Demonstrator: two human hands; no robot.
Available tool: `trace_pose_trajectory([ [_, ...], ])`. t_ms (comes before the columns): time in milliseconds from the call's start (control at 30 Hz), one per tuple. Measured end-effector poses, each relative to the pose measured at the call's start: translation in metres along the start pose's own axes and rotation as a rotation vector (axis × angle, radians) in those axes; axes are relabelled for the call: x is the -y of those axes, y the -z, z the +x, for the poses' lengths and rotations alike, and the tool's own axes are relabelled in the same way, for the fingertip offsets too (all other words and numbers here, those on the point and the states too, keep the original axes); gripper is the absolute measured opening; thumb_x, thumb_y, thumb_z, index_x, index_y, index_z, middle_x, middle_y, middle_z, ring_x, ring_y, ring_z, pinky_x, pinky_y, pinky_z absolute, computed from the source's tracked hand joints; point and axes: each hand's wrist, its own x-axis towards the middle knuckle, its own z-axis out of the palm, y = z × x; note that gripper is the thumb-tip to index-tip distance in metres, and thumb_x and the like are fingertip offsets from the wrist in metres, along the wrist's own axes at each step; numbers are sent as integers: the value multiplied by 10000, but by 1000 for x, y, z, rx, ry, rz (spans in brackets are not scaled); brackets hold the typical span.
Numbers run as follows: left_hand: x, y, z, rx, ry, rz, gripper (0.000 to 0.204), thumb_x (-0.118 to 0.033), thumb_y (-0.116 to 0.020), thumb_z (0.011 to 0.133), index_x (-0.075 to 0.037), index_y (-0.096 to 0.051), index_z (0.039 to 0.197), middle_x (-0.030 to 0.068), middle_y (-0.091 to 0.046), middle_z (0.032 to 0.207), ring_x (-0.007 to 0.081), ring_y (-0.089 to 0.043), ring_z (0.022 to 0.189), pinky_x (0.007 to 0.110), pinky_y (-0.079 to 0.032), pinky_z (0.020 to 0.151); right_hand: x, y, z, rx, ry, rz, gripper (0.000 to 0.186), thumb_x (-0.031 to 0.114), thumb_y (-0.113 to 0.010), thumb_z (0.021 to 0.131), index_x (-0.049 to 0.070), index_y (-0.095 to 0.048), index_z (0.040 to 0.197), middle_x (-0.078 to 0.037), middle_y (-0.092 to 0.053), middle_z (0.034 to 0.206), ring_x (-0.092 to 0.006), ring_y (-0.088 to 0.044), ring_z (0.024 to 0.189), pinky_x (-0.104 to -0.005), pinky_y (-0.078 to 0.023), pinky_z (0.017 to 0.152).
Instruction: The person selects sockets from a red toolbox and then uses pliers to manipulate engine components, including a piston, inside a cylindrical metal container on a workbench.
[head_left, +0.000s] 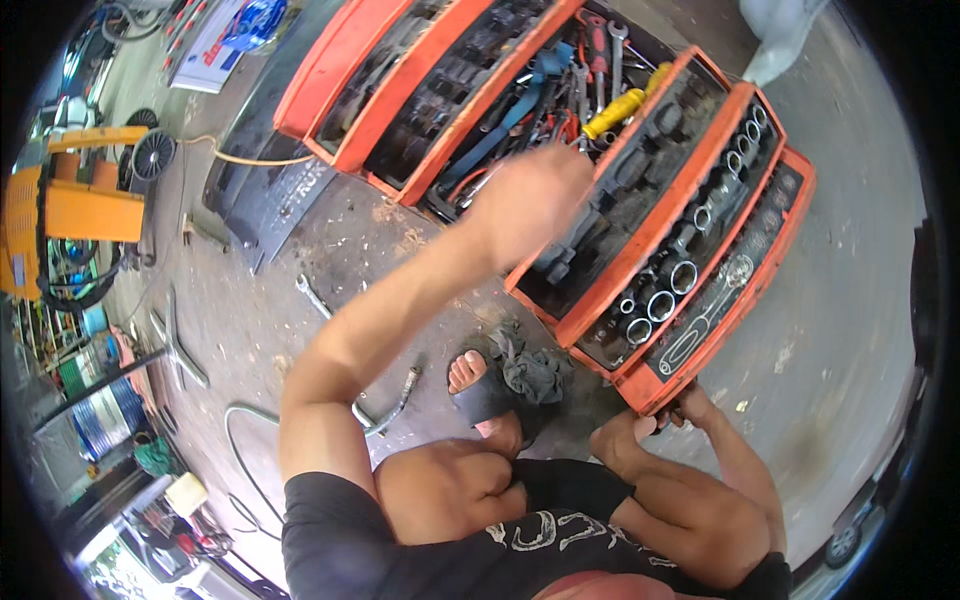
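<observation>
An orange-red cantilever toolbox [580,335] stands on the floor before me with its trays spread apart. My left hand [540,195] is over its middle compartment, smeared by motion, so its fingers cannot be read. Near that hand lie a yellow-handled tool [612,114], a red-handled screwdriver [597,50] and a wrench [618,42]. Chrome sockets [661,305] line a right-hand tray; a ratchet [705,318] lies in the outermost one. Beside the toolbox's near right corner is my right hand [685,405], fingers curled around something small and dark, mostly hidden.
On the floor lie a combination wrench [312,295], a dark rag [530,368], a hose with a metal end [405,395] and a four-way lug wrench [178,340]. A dark mat [265,195] and an orange machine [90,208] stand left. Grey cloth [785,35] shows at the top right.
</observation>
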Motion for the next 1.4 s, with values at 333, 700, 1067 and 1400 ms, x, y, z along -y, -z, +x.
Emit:
trace_pose_trajectory([
  [333,69,-54,10,-135,97,238,206,-157,-670,823,-67,-625,1002,109,-603,947,304,-590,964,421,-467,849,18,-1,-5,58,70,-196,430,391,-540,972,23,-488,1190,-135,-656,659,-221,-632,491,-307,-422,371],
  [700,80,-104,66,-107,219,621,304,-138,-582,846,-92,-593,1147,150,-578,1023,296,-521,984,415,-404,756,13,-12,-5,-24,148,-165,280,296,-516,993,20,-552,1023,-117,-629,631,-190,-586,438,-298,-405,359],
  [1067,127,-48,62,19,441,-148,408,-122,-575,865,17,-381,1196,288,-647,926,368,-691,834,489,-528,726,15,-12,0,-31,163,-138,287,296,-468,1015,16,-530,1033,-116,-610,608,-183,-552,409,-298,-405,350],
  [1400,86,17,-5,174,579,-683,289,-139,-556,929,-37,-486,1190,79,-557,888,132,-567,743,309,-465,618,12,0,2,29,59,-201,347,298,-487,1012,-6,-514,1178,-143,-631,635,-217,-586,428,-318,-426,351],
])
